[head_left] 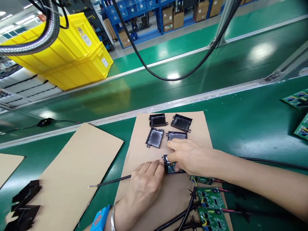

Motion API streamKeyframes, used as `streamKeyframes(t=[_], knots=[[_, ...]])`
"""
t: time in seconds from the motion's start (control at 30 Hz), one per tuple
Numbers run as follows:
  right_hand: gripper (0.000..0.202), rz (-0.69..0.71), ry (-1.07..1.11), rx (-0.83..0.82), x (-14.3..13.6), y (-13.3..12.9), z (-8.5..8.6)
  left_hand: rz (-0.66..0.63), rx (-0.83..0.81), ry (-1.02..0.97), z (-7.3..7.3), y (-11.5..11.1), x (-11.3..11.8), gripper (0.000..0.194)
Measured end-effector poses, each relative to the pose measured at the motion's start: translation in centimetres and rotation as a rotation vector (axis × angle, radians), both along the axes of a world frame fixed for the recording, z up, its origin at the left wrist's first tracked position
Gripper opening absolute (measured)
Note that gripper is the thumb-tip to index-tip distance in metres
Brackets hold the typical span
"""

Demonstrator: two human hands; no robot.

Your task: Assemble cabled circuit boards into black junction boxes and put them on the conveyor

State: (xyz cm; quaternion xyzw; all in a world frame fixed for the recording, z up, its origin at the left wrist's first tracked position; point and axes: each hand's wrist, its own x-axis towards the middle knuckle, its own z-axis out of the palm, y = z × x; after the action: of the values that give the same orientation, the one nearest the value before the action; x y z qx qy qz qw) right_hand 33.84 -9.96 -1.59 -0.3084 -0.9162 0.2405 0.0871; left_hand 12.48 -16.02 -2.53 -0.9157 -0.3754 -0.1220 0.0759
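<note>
A small black plastic housing (179,172) with a green circuit board (170,167) inside it lies on a cardboard sheet (134,150). My right hand (190,155) reaches over it from the right, thumb and fingers pinched at the board; the fingertips partly cover it. At the housing's left edge, my left hand (146,181) has its fingers curled over a black cable (115,180), whose stripped end sticks out to the left. Just behind lie several black housings (155,138) with no boards visible in them. More circuit boards (211,197) with cables attached lie at the lower right.
Another cardboard sheet (79,173) is at the left, with black bent pieces (25,205) on it. Beyond a metal rail runs a green conveyor belt (149,93). Yellow bins (72,54) stand at the back left. A black cable (166,78) hangs across the view.
</note>
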Motion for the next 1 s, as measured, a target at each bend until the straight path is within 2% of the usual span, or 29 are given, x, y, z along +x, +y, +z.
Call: streamKeyframes(t=[0.13,0.2,0.33,0.43,0.57,0.63,0.73,0.87,0.93,1.0], knots=[[0.007,-0.01,-0.045,0.0,-0.2,0.3,0.7,0.016,0.138,0.162,-0.4,-1.0,0.4,0.028],[0.004,-0.019,-0.077,-0.031,-0.5,0.6,1.5,0.007,0.091,0.165,-0.2,-1.1,0.2,0.032],[0.017,-0.067,-0.182,-0.046,-1.9,1.0,3.0,0.04,-0.069,-0.024,0.2,-0.4,-0.6,0.032],[0.03,-0.137,-0.288,-0.025,-3.8,1.0,3.5,0.045,-0.109,-0.152,-0.3,0.0,-0.8,0.029],[0.013,-0.13,-0.392,-0.092,-6.4,1.4,4.1,0.018,-0.198,-0.226,-1.2,0.3,-0.9,0.035],[0.015,-0.1,-0.411,-0.116,-6.6,2.0,4.5,0.012,-0.225,-0.254,-1.3,0.5,-1.1,0.034],[0.03,-0.072,-0.365,-0.105,-4.8,2.1,4.8,-0.009,-0.237,-0.279,-0.9,0.9,-1.6,0.03],[0.033,-0.154,-0.149,-0.003,-0.5,-0.1,4.0,-0.005,-0.262,-0.327,0.4,0.8,-1.6,0.029],[0.04,-0.196,-0.09,0.035,0.9,-1.3,3.3,-0.076,-0.269,-0.325,1.2,0.6,-1.1,0.028],[0.039,-0.209,-0.091,0.03,1.5,-2.1,2.6,-0.182,-0.277,-0.245,1.6,0.5,-0.3,0.03]])
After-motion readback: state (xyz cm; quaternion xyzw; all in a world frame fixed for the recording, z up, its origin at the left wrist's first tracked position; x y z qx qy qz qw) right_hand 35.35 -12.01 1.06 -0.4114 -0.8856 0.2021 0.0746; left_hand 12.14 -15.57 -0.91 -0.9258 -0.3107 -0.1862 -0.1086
